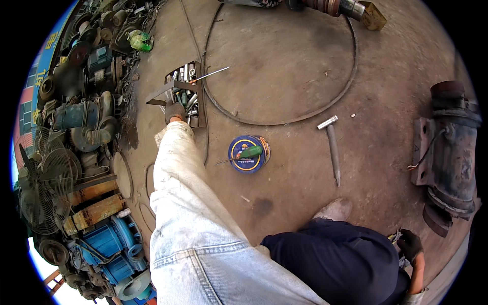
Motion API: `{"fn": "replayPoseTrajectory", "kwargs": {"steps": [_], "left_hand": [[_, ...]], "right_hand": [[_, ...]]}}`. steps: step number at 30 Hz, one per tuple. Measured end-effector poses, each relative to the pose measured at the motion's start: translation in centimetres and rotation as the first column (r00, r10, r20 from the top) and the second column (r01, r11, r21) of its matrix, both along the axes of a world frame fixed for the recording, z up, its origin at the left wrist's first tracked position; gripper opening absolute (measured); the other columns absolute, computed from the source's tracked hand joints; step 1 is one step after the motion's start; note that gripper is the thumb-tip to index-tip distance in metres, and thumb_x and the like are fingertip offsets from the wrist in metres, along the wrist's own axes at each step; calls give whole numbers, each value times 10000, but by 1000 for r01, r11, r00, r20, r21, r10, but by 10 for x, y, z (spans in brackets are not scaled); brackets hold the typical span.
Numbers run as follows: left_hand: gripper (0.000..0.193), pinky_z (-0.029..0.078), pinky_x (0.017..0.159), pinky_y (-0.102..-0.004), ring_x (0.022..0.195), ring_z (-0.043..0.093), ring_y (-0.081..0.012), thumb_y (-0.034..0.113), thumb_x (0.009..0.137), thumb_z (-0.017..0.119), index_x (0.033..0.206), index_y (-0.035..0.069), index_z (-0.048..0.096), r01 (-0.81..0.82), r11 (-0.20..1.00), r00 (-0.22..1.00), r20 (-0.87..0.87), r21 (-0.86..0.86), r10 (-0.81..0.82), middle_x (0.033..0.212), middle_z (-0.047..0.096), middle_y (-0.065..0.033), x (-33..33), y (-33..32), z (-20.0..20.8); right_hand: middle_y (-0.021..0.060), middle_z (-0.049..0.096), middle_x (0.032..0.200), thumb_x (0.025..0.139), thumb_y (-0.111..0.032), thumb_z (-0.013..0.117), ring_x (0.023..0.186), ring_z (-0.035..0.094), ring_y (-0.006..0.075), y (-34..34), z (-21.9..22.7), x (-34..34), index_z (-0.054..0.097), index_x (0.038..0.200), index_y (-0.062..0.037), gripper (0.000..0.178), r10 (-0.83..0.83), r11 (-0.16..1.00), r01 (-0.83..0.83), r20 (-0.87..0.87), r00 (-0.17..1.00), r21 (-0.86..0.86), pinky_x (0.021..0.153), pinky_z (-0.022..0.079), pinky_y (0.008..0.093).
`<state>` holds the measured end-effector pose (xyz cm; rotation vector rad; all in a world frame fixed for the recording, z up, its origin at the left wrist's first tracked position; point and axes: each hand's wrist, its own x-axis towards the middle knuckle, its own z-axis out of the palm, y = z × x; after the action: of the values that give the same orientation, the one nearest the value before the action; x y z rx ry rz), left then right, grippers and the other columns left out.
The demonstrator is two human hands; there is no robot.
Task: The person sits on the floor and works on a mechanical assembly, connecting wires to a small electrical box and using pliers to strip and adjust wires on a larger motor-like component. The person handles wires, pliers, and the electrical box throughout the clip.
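Observation:
My left hand (175, 111), in a dark glove, reaches into an open metal toolbox (202, 113) with a flat carry bar (173, 90). Its fingers are lost among the sockets and other tools, so their grip is hidden. A screwdriver with an orange handle and long shaft (213, 72) sticks out over the box's right side. My right hand (409, 245), also dark-gloved, is low at the right beside my knee. Its fingers curl by something yellowish and grey that I cannot make out. Between box and knee, a green-handled screwdriver (250, 152) lies across a round blue tin (245, 165).
A T-shaped steel tool (333, 150) lies on the concrete floor. A cable loop (351, 86) curves beyond it. A heavy grey motor housing (452, 152) stands at right. Along the left are piled pumps, a blue motor (109, 246) and a fan guard (51, 168).

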<state>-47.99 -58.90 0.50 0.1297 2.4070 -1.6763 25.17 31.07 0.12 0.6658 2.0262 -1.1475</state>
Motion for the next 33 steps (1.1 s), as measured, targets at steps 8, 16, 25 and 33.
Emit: {"fn": "replayPoseTrajectory", "kwargs": {"steps": [8, 16, 25, 33], "left_hand": [[274, 596, 910, -459, 1150, 728, -326, 217, 949, 679, 1171, 108, 797, -199, 926, 939, 334, 320, 86, 1265, 743, -158, -17, 106, -40], [262, 600, 895, -486, 1108, 730, -384, 124, 872, 724, 1126, 69, 755, -85, 886, 904, 409, 456, -123, 1156, 755, -216, -1, 125, -20], [293, 524, 663, -451, 761, 671, -306, 300, 998, 573, 988, 47, 720, -366, -577, 537, 672, 731, 511, 858, 706, -160, -3, 114, -37], [405, 390, 513, -349, 619, 563, -191, 474, 1041, 611, 780, 167, 573, 193, -845, 585, 633, 498, 507, 669, 522, 6, 58, 155, 5]], "right_hand": [[138, 756, 947, 870, -152, 741, 849, 714, 202, 13, 29, 31, 648, 1344, 43, 520, -114, 987, 94, 150, 982, 133, 777, 568, 345], [109, 740, 931, 911, -111, 708, 783, 688, 173, 16, 9, 45, 629, 1340, 59, 469, -143, 989, 138, 138, 980, 45, 729, 567, 338], [188, 760, 1014, 927, -164, 712, 883, 722, 213, 29, -16, 30, 628, 1343, 52, 476, -190, 980, 187, 43, 981, 70, 799, 574, 353], [101, 723, 981, 923, -112, 682, 819, 659, 160, 20, 12, 46, 608, 1372, 54, 485, -294, 956, 291, 162, 942, 45, 750, 550, 332]]}}
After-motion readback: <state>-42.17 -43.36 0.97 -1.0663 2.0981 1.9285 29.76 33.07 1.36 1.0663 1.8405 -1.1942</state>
